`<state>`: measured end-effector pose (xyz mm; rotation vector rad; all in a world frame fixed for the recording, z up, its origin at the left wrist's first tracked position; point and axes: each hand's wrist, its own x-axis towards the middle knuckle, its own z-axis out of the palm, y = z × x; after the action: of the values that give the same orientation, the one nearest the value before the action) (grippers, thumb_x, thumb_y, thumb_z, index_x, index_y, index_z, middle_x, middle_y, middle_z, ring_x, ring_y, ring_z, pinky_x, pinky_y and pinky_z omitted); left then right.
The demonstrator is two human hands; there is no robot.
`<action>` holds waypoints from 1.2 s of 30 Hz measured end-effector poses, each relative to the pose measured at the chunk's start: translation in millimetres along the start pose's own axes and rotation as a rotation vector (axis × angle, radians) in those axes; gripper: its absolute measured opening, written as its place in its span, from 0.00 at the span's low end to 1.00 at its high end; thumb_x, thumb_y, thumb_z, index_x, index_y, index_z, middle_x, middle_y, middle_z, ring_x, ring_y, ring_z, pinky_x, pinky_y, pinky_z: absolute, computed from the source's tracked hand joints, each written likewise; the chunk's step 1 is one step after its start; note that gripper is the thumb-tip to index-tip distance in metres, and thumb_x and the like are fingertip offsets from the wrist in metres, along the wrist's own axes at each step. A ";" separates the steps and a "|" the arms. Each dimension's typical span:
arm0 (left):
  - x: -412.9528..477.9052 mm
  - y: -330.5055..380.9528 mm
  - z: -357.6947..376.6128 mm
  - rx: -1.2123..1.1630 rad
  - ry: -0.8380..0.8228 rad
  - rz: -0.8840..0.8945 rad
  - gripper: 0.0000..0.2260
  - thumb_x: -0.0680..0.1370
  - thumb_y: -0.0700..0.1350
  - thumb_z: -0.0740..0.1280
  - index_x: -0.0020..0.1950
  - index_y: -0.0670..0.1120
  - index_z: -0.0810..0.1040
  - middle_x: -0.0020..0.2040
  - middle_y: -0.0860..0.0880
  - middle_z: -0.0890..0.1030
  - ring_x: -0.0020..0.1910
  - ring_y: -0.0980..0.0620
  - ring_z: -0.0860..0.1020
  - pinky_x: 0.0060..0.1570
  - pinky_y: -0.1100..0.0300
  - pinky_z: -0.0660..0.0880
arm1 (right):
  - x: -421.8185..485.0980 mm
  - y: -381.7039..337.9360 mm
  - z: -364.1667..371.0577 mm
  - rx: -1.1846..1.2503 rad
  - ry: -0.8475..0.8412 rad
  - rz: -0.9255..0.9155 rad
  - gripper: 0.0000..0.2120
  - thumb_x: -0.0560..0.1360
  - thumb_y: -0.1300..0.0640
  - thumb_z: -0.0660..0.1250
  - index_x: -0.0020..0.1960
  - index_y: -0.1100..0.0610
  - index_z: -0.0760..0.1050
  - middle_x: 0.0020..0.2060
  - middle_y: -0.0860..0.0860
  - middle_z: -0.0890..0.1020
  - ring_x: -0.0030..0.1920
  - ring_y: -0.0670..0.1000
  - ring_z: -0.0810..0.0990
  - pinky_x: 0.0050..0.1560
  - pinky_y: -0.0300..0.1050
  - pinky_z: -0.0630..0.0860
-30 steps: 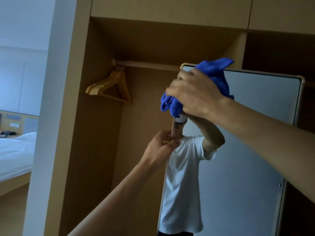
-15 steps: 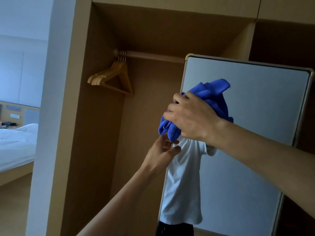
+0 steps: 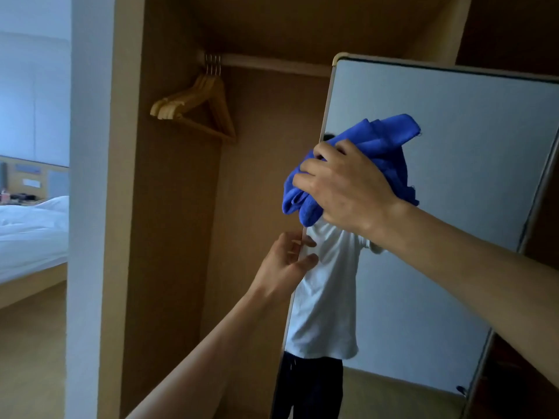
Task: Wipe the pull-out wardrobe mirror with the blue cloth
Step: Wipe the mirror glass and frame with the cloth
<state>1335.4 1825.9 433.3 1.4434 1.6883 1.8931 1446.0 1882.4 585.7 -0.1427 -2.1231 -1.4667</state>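
R hand (image 3: 348,192) was curled round 1 bunched blue cloth (image 3: 378,140), holding it at, seemingly on, the upper-left glass of 1 pull-out mirror (image 3: 453,131), centre-right of frame. Bunching prob. gave a thick wiping pad. L hand (image 3: 284,261) had its fingers wrapped on the mirror's left edge just below, prob. to steady the panel vs. wiping pressure. Outward: wardrobe (image 3: 169,237) bay w/ 1 rail (image 3: 272,63). Wooden hangers (image 3: 196,110) hung at upper centre-left, approx. 3 by hooks, stacked so count unsure. 1 bed (image 3: 30,231) at far left.
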 end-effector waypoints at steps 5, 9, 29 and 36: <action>-12.0 -9.2 9.2 -0.031 0.015 -0.005 0.18 0.79 0.36 0.68 0.61 0.57 0.74 0.61 0.49 0.82 0.58 0.54 0.79 0.54 0.67 0.75 | -20.1 -39.5 9.7 0.014 -0.101 -0.126 0.07 0.74 0.57 0.62 0.52 0.51 0.73 0.48 0.50 0.79 0.56 0.56 0.71 0.53 0.53 0.67; -24.6 -17.5 13.1 -0.050 0.014 -0.049 0.19 0.79 0.35 0.68 0.58 0.59 0.74 0.57 0.53 0.81 0.57 0.56 0.78 0.55 0.64 0.75 | -29.3 -48.0 12.6 0.026 -0.109 -0.154 0.09 0.75 0.58 0.62 0.54 0.51 0.72 0.50 0.50 0.79 0.58 0.56 0.70 0.54 0.52 0.67; -65.9 -51.9 40.3 -0.106 0.037 -0.211 0.26 0.81 0.33 0.65 0.77 0.49 0.64 0.72 0.53 0.73 0.73 0.56 0.70 0.58 0.73 0.68 | -63.4 -78.5 42.6 0.107 -0.075 -0.212 0.13 0.76 0.56 0.63 0.61 0.53 0.72 0.58 0.54 0.78 0.64 0.58 0.71 0.64 0.55 0.67; -84.2 -65.6 48.5 -0.063 0.070 -0.272 0.31 0.79 0.33 0.67 0.80 0.46 0.60 0.76 0.47 0.70 0.75 0.50 0.69 0.75 0.50 0.66 | -63.5 -84.8 38.6 0.121 -0.041 -0.193 0.11 0.78 0.56 0.63 0.59 0.53 0.73 0.56 0.54 0.79 0.63 0.58 0.71 0.63 0.55 0.67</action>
<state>1386.2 1817.5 327.9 1.0736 1.7373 1.8466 1452.4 1896.7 474.0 0.0806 -2.3054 -1.4466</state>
